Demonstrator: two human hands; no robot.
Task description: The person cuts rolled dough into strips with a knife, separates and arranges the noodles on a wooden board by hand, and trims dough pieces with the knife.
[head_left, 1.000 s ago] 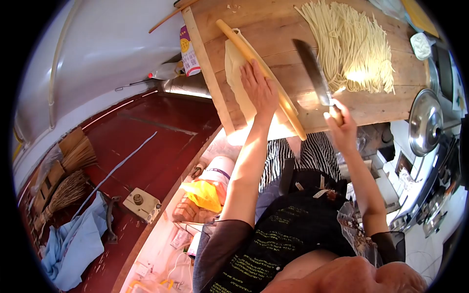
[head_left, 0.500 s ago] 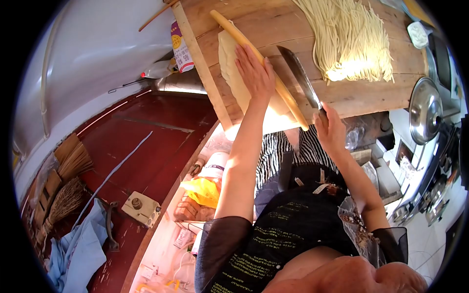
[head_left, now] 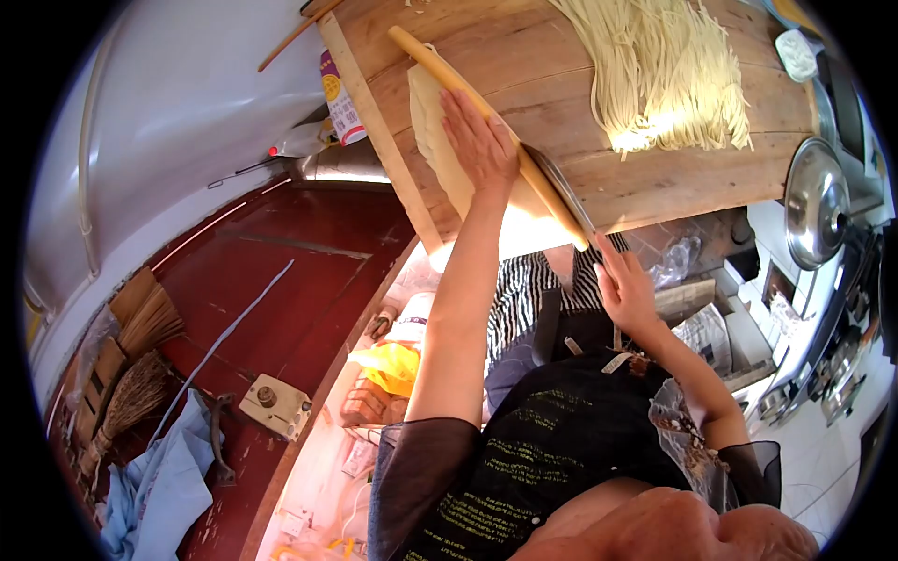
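Note:
A flat sheet of pale dough point(head_left: 430, 122) lies on the wooden board point(head_left: 552, 103), with a long wooden rolling pin point(head_left: 538, 182) lying slantwise along its right side. My left hand point(head_left: 482, 145) rests flat with fingers stretched out on the dough and against the pin. My right hand point(head_left: 625, 285) is wrapped round the handle of a large knife point(head_left: 564, 192), whose blade is right beside the pin, partly hidden by it. A pile of cut noodles point(head_left: 664, 75) is spread at the board's upper right.
A metal lid point(head_left: 816, 204) stands right of the board, near a white container point(head_left: 796, 54). A purple and white packet point(head_left: 343, 103) is beyond the left edge. Brooms point(head_left: 136, 388) and a blue cloth point(head_left: 164, 486) are at lower left, a yellow bag point(head_left: 390, 366) below the board.
My right hand has brought the knife left and down, from the bare wood to the pin's edge. My left hand stays on the dough. The view has shifted slightly.

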